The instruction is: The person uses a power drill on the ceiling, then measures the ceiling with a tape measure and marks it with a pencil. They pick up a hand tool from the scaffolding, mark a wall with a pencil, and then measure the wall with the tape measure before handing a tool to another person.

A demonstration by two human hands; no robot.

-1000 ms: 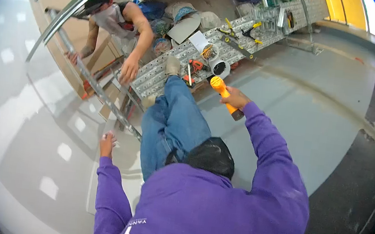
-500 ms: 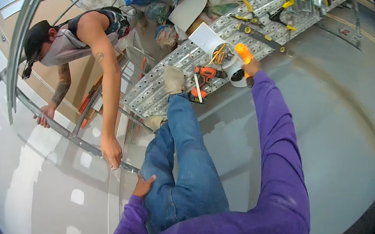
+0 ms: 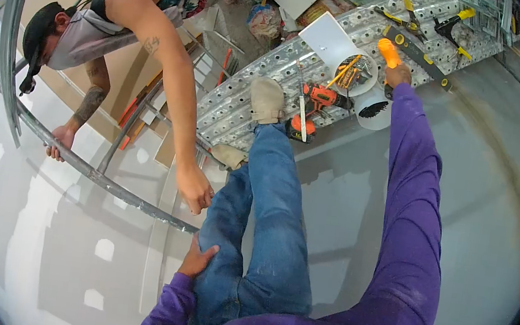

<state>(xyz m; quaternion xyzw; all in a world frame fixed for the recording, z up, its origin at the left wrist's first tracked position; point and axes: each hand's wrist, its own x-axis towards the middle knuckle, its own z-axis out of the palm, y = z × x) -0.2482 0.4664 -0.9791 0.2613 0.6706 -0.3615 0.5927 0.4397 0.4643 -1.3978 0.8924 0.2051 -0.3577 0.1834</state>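
Observation:
My right hand (image 3: 398,76) is wrapped round an orange-handled tool (image 3: 388,52), whose orange end sticks up past the fist; a dark part shows below the hand. Close beside it are a white bucket (image 3: 375,119) with a dark brush-like thing inside and a second white container (image 3: 366,78) holding tools and a yellow pencil. My left hand (image 3: 198,259) lies on the thigh of my jeans (image 3: 226,223), thumb apart from the fingers. Near my feet on the metal plank (image 3: 227,110), an orange and black cordless drill (image 3: 325,98) lies beside a pale flat strip (image 3: 303,109).
A co-worker (image 3: 149,6) leans in from the left, one hand on a grey pipe rail (image 3: 107,192), the other hand (image 3: 196,188) by my leg. A level (image 3: 419,57) and yellow-black clamps (image 3: 453,30) lie farther along the plank. Bags (image 3: 264,20) are heaped behind it.
The view has shifted, so the plank and tools sit farther right. The co-worker's nearer hand has left the pipe rail and come beside my leg. Both my hands keep their hold and place.

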